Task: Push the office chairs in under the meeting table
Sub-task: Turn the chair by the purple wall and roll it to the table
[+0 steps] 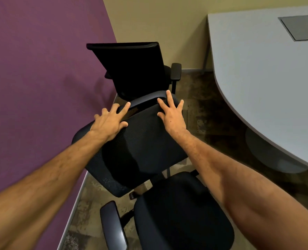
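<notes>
Two black office chairs stand between the purple wall and the meeting table (257,83). The near chair's mesh backrest (142,152) tilts away from me, and its seat (183,215) is at the bottom of the view. My left hand (111,121) lies flat on the top left of that backrest with its fingers spread. My right hand (173,114) rests on the top right edge, fingers apart and not closed around it. The far chair (131,69) stands just beyond, its back towards me. Neither chair is under the table.
The purple wall (32,78) runs close along the left and a beige wall (158,20) closes the back. The grey tabletop has a cable hatch (301,27), a thin leg (206,58) and a round base (276,159). Patterned carpet (209,109) lies open between chairs and table.
</notes>
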`<state>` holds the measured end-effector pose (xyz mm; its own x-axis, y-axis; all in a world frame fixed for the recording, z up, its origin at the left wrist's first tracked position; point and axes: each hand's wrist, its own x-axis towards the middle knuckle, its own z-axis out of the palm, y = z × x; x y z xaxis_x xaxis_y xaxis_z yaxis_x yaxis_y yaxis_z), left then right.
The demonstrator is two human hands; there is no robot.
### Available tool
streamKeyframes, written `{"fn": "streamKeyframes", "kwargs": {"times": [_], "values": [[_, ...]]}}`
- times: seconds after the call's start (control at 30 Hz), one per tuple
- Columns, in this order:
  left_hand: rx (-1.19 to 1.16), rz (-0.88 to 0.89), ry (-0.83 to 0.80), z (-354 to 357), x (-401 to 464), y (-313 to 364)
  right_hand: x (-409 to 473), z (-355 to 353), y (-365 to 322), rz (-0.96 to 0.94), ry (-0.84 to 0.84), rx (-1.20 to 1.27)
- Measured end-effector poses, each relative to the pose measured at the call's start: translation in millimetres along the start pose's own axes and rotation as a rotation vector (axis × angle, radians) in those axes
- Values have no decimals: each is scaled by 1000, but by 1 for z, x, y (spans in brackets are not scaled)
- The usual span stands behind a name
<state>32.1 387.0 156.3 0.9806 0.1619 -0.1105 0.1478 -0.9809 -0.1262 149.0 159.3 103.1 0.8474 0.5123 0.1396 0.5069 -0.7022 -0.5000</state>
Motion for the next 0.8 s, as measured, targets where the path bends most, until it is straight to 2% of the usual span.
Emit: {"fn": "streamKeyframes", "kwargs": {"times": [0.07,0.27,0.37,0.47,0.57,0.63,0.73,0.8], "values": [[3,-47,-9,0,-9,8,3,0,4,-76,-3,-42],[-18,-177,-39,1,-41,36,15,-10,8,-125,-182,15],[-18,-161,-57,0,-57,46,9,-21,5,-105,-249,89],[-92,-113,-93,-5,-68,50,-23,-32,-4,-64,-234,224],[-163,18,-92,-4,-74,51,-89,-25,-19,102,-181,448],[-162,154,-94,-6,-74,49,-147,-20,-32,281,-167,586],[33,413,-79,-16,-60,44,-223,-10,-53,521,-187,714],[146,523,-98,-24,-45,39,-243,0,-68,604,-244,708]]}}
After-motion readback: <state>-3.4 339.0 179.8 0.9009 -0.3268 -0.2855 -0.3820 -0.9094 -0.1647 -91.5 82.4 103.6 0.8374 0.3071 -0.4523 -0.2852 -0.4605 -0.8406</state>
